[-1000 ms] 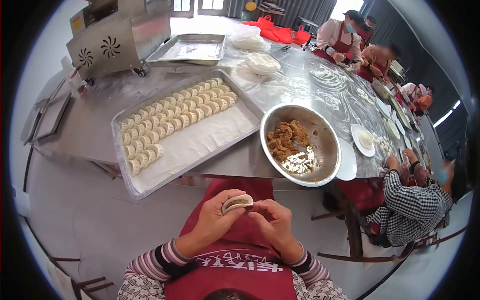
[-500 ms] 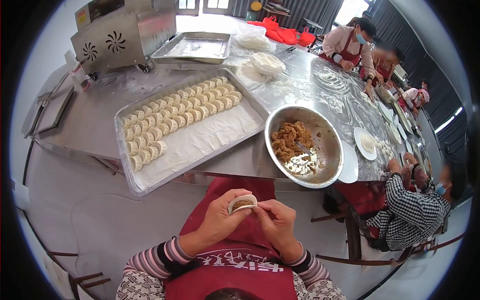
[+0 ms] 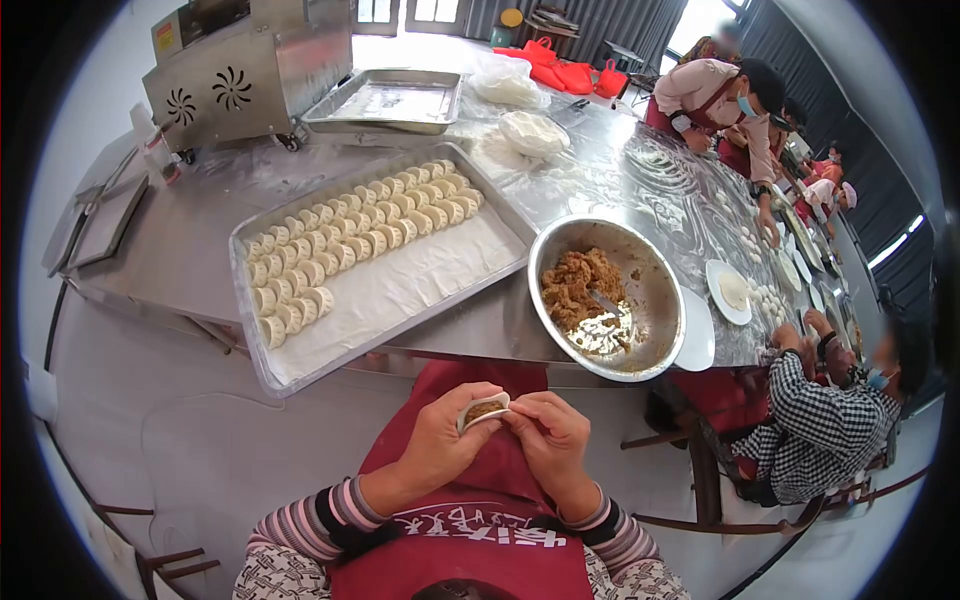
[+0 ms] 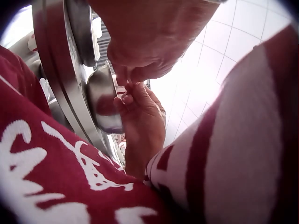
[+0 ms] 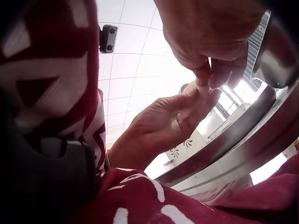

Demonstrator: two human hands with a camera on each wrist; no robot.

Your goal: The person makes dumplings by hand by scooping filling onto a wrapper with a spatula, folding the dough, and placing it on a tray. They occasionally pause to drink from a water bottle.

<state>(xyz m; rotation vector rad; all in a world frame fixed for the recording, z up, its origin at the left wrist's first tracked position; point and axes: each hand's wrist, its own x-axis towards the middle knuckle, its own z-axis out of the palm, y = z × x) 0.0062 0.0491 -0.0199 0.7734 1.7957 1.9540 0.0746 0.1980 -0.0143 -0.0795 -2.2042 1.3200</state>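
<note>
A round dough wrapper with brown filling inside is cupped in the left hand, its two sides partly folded up around the filling. The right hand pinches the wrapper's right edge between thumb and forefinger. Both hands are above the red apron, below the table edge. In the left wrist view the left hand is large at the top, with the right hand meeting it. The right wrist view shows the right hand pinching the pale wrapper edge beside the left hand.
Rows of crimped dumplings fill part of a lined tray on the table. A steel bowl of filling with a utensil stands right of it. Further off are an empty tray, a steel machine and several people.
The wrapper has tilted and its sides stand closer together, with the right hand's pinch kept at its right edge. A person across the table has leaned forward with an arm stretched over it.
</note>
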